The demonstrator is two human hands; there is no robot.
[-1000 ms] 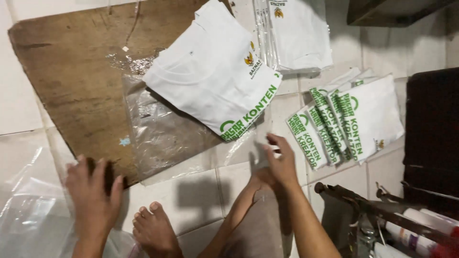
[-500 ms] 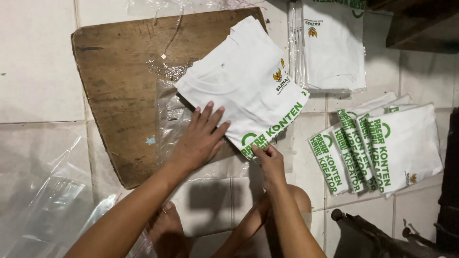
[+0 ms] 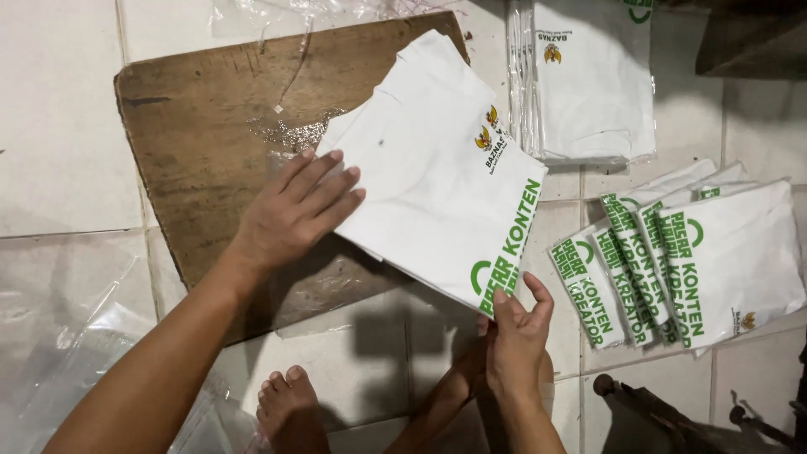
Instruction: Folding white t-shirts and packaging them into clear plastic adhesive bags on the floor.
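A folded white shirt with green lettering and a small emblem lies tilted over a brown wooden board. My left hand rests flat, fingers spread, on the shirt's left edge and on the clear plastic bag under it. My right hand pinches the shirt's lower corner by the green print. The bag's far end is hidden beneath the shirt.
Several folded white shirts with green print fan out on the tiled floor at right. A bagged stack of shirts lies at the top. Loose clear plastic bags sit at lower left. My bare foot is below the board.
My left hand left the board's lower edge and came up onto the shirt's left side. My right hand stayed at the lower corner. The view shifted so the shirt sits more central.
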